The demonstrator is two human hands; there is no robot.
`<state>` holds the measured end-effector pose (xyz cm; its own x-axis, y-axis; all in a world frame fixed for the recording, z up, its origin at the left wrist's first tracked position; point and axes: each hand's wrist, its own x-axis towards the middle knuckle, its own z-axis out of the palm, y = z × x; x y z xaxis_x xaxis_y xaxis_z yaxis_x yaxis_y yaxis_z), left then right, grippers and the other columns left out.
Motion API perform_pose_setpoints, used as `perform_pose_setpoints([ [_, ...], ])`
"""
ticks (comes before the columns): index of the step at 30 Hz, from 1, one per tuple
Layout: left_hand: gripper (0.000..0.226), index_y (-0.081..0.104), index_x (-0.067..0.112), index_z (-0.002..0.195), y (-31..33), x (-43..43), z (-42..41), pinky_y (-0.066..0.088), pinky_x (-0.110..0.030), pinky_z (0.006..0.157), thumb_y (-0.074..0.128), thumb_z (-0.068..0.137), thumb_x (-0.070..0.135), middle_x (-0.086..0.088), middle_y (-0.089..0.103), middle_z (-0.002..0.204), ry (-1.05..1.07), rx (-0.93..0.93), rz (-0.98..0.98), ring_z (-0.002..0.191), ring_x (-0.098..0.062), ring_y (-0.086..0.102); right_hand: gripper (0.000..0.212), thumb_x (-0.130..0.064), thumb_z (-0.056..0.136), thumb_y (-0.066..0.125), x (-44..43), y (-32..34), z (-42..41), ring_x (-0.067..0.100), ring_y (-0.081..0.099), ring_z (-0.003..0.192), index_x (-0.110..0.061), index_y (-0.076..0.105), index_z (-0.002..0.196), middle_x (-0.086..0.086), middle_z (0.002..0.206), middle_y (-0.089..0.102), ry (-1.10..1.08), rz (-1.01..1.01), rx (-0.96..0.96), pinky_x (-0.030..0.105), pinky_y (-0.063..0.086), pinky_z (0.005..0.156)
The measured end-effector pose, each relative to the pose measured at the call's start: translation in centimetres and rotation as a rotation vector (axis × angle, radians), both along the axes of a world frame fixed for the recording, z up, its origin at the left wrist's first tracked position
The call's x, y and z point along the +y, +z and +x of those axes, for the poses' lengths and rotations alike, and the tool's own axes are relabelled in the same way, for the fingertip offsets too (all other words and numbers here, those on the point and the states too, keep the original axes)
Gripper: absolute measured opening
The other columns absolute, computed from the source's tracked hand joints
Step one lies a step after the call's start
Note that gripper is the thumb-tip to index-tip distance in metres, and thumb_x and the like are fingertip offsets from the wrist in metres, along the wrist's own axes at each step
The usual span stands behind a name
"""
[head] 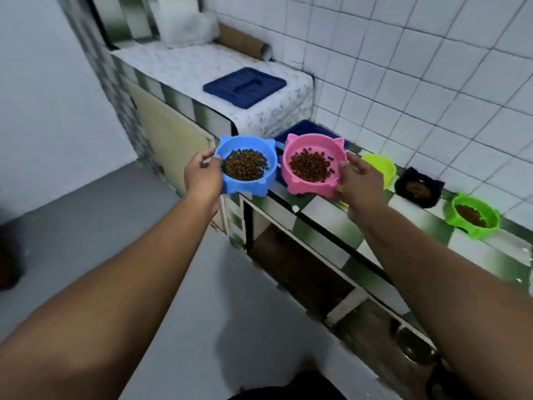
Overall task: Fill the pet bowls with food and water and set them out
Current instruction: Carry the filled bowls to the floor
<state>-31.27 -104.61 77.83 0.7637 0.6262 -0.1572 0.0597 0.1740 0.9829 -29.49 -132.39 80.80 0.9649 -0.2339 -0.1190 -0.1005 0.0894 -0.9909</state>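
My left hand (pixel 202 176) grips the left rim of a blue cat-eared bowl (pixel 268 180) filled with brown kibble. My right hand (pixel 360 183) grips the right rim of a pink cat-eared bowl (pixel 288 151), also holding kibble. Both bowls are held side by side in the air, at the front edge of the tiled counter (pixel 331 206). On the counter to the right stand a yellow-green bowl (pixel 380 166), a black bowl (pixel 418 189) with kibble and a green bowl (pixel 473 216) with kibble.
A dark blue bin (pixel 302 128) sits behind the held bowls, and its lid (pixel 245 86) lies on the raised cloth-covered ledge (pixel 178 64). White tiled wall behind. Open cupboard space under the counter holds a metal pot (pixel 412 345). Grey floor (pixel 86 212) lies to the left.
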Motion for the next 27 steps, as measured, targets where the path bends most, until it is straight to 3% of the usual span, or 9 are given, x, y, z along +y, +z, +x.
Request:
perform_pose_setpoints([
  [3, 0.017, 0.070, 0.025, 0.109, -0.2, 5.9, -3.2, 0.061, -0.047, 0.088, 0.060, 0.096, 0.018, 0.003, 0.074, 0.100, 0.136, -0.008, -0.030, 0.090, -0.018, 0.073, 0.026, -0.017, 0.094, 0.063, 6.1, 0.3, 0.0, 0.022, 0.074, 0.085, -0.023, 0.069, 0.119, 0.001, 0.095, 0.075, 0.119, -0.024, 0.011, 0.047, 0.062, 0.066],
  [7, 0.014, 0.069, 0.026, 0.099, -1.0, 12.2, -7.0, 0.060, -0.052, 0.088, 0.060, 0.096, 0.016, 0.004, 0.074, 0.094, 0.301, -0.007, -0.052, 0.087, -0.018, 0.073, 0.025, -0.019, 0.087, 0.063, 13.6, -0.6, 0.8, 0.023, 0.074, 0.091, -0.029, 0.074, 0.107, 0.001, 0.098, 0.077, 0.296, -0.085, 0.004, 0.051, 0.061, 0.079],
  [13, 0.015, 0.067, 0.026, 0.098, -2.7, 20.1, -10.0, 0.060, -0.052, 0.088, 0.058, 0.097, 0.014, 0.005, 0.074, 0.093, 0.497, 0.012, -0.079, 0.085, -0.017, 0.071, 0.033, -0.007, 0.095, 0.058, 24.7, -2.0, 2.2, 0.017, 0.073, 0.095, -0.022, 0.069, 0.122, 0.000, 0.109, 0.072, 0.521, -0.078, 0.072, 0.042, 0.062, 0.077],
  [17, 0.018, 0.069, 0.027, 0.103, -4.5, 25.2, -9.2, 0.061, -0.051, 0.085, 0.058, 0.095, 0.015, 0.003, 0.075, 0.097, 0.593, 0.034, -0.098, 0.086, -0.017, 0.072, 0.039, -0.004, 0.094, 0.060, 31.2, -2.9, 5.0, 0.019, 0.073, 0.094, -0.019, 0.063, 0.130, 0.003, 0.116, 0.070, 0.559, -0.058, 0.121, 0.043, 0.063, 0.074],
  [24, 0.015, 0.067, 0.026, 0.100, -6.8, 31.8, -5.3, 0.056, -0.036, 0.072, 0.060, 0.095, 0.014, 0.002, 0.073, 0.090, 0.788, 0.034, -0.162, 0.080, -0.019, 0.069, 0.040, -0.009, 0.094, 0.064, 42.0, -4.4, 12.0, 0.022, 0.074, 0.089, -0.019, 0.061, 0.132, 0.004, 0.114, 0.071, 0.727, -0.117, 0.144, 0.044, 0.063, 0.068],
  [27, 0.014, 0.068, 0.025, 0.097, -7.6, 35.2, -4.2, 0.057, -0.039, 0.074, 0.061, 0.095, 0.013, -0.001, 0.074, 0.091, 0.842, 0.044, -0.169, 0.082, -0.021, 0.070, 0.041, -0.007, 0.094, 0.064, 46.7, -4.8, 14.7, 0.025, 0.074, 0.089, -0.018, 0.060, 0.133, 0.006, 0.113, 0.072, 0.774, -0.106, 0.173, 0.047, 0.063, 0.069],
])
